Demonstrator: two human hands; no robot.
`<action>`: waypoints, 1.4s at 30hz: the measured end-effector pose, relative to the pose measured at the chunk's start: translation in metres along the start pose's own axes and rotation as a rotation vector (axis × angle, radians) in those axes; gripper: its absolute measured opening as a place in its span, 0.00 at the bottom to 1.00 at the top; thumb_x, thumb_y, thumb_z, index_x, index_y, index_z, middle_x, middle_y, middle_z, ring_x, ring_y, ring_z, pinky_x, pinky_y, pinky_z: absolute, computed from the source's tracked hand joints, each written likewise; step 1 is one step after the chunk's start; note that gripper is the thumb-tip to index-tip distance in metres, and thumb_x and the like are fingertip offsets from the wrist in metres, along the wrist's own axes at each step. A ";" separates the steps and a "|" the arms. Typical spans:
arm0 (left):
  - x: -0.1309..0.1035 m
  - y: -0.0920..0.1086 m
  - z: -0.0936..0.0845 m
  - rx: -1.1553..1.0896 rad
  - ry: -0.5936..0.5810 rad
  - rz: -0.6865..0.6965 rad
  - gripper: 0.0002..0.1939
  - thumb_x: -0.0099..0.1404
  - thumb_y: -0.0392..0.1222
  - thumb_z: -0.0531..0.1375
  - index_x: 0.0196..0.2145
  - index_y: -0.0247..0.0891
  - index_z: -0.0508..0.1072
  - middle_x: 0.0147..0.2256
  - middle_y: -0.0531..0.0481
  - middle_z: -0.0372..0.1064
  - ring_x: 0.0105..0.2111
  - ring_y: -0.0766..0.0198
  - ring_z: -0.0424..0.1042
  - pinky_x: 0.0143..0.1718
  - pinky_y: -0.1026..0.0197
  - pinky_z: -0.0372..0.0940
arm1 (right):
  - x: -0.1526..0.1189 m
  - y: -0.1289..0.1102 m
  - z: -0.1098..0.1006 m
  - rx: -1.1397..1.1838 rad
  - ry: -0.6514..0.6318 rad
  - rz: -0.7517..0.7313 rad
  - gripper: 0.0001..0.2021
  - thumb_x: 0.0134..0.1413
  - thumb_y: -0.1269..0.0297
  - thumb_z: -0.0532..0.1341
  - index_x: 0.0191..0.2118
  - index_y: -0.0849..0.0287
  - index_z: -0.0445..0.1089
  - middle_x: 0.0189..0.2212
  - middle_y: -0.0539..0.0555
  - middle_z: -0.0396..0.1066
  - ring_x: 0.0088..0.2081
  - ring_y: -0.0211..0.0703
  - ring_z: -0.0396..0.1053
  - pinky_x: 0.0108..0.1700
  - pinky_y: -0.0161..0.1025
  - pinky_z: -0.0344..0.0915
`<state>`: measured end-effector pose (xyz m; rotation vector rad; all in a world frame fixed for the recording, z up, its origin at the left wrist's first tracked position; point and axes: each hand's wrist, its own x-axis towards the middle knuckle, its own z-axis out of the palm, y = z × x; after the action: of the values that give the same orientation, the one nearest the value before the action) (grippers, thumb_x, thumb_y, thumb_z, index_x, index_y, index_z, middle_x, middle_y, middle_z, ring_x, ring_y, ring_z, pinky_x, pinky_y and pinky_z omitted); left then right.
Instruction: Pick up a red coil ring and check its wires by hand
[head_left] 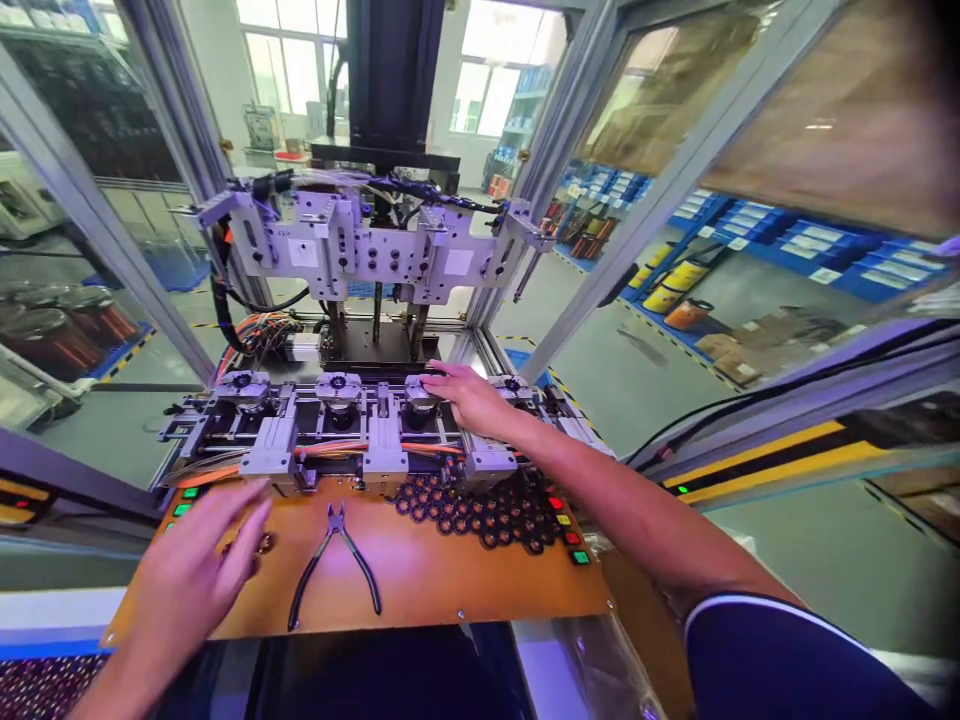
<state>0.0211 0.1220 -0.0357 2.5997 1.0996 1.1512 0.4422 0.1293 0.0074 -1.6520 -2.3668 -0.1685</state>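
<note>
My right hand reaches into the machine and rests on the third round winding fixture, fingers curled over it; whether it holds a part is hidden. My left hand hovers over the left side of the brown work board, fingers spread, just above small copper-coloured coils. Black-handled cutting pliers lie open on the board between my hands. A heap of dark ring cores sits at the board's right, below the fixture row.
A row of round fixtures runs across the machine bed, under a grey tooling head. Green buttons flank the board's left, red and green buttons its right. Glass guard panels with aluminium frames enclose the machine.
</note>
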 end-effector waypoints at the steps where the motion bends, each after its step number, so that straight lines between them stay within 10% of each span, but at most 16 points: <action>1: 0.034 0.004 0.007 0.039 -0.082 0.031 0.19 0.69 0.45 0.54 0.54 0.40 0.73 0.48 0.44 0.78 0.48 0.54 0.77 0.55 0.51 0.70 | 0.001 -0.001 0.000 0.004 0.018 -0.006 0.29 0.42 0.85 0.55 0.50 0.61 0.76 0.54 0.60 0.73 0.64 0.60 0.61 0.60 0.63 0.63; 4: 0.116 0.009 0.038 0.144 -0.281 0.096 0.23 0.70 0.42 0.50 0.59 0.32 0.69 0.61 0.38 0.68 0.65 0.48 0.60 0.65 0.44 0.58 | 0.000 -0.007 -0.002 0.016 0.078 -0.015 0.28 0.42 0.85 0.55 0.49 0.62 0.77 0.52 0.60 0.75 0.62 0.58 0.64 0.58 0.60 0.67; 8: 0.154 0.005 0.076 0.190 -0.462 0.125 0.25 0.68 0.39 0.52 0.61 0.35 0.66 0.65 0.42 0.61 0.68 0.46 0.53 0.65 0.38 0.54 | -0.016 -0.020 -0.015 0.016 0.259 0.055 0.26 0.52 0.83 0.53 0.55 0.61 0.73 0.57 0.59 0.71 0.64 0.54 0.62 0.61 0.59 0.65; 13: 0.160 0.000 0.085 0.212 -0.563 0.138 0.25 0.68 0.37 0.51 0.62 0.35 0.65 0.65 0.41 0.60 0.68 0.48 0.54 0.66 0.39 0.52 | -0.024 -0.037 -0.025 -0.006 0.444 0.153 0.23 0.59 0.79 0.51 0.57 0.59 0.71 0.59 0.57 0.69 0.64 0.51 0.62 0.64 0.57 0.62; 23: 0.111 -0.073 0.015 0.303 -0.415 -0.102 0.31 0.72 0.48 0.45 0.66 0.27 0.55 0.68 0.34 0.52 0.70 0.45 0.48 0.66 0.38 0.52 | -0.045 -0.072 -0.047 -0.045 0.579 0.069 0.20 0.62 0.77 0.53 0.56 0.58 0.72 0.54 0.57 0.74 0.57 0.49 0.70 0.59 0.51 0.70; 31: 0.115 -0.095 0.021 0.375 -0.512 -0.113 0.29 0.70 0.44 0.51 0.66 0.31 0.58 0.69 0.38 0.52 0.70 0.48 0.49 0.67 0.42 0.52 | -0.082 -0.113 -0.060 -0.011 0.541 0.008 0.30 0.60 0.78 0.57 0.66 0.49 0.60 0.58 0.54 0.70 0.58 0.49 0.70 0.62 0.50 0.68; 37: 0.150 -0.055 -0.001 0.425 -0.526 -0.009 0.24 0.68 0.45 0.53 0.59 0.32 0.69 0.62 0.37 0.65 0.67 0.43 0.56 0.63 0.38 0.57 | -0.130 -0.166 0.010 0.099 0.531 0.005 0.36 0.56 0.81 0.54 0.69 0.54 0.53 0.53 0.58 0.74 0.52 0.52 0.75 0.49 0.48 0.78; 42: 0.158 0.002 0.038 0.350 -0.572 0.154 0.27 0.70 0.45 0.52 0.64 0.33 0.62 0.67 0.40 0.57 0.69 0.50 0.51 0.68 0.43 0.51 | -0.154 -0.205 0.096 0.244 0.454 0.121 0.35 0.54 0.82 0.50 0.68 0.54 0.57 0.49 0.58 0.77 0.47 0.53 0.78 0.44 0.50 0.81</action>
<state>0.1201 0.2303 0.0340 3.0202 1.0457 0.1857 0.2880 -0.0595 -0.1170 -1.4530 -1.8664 -0.1988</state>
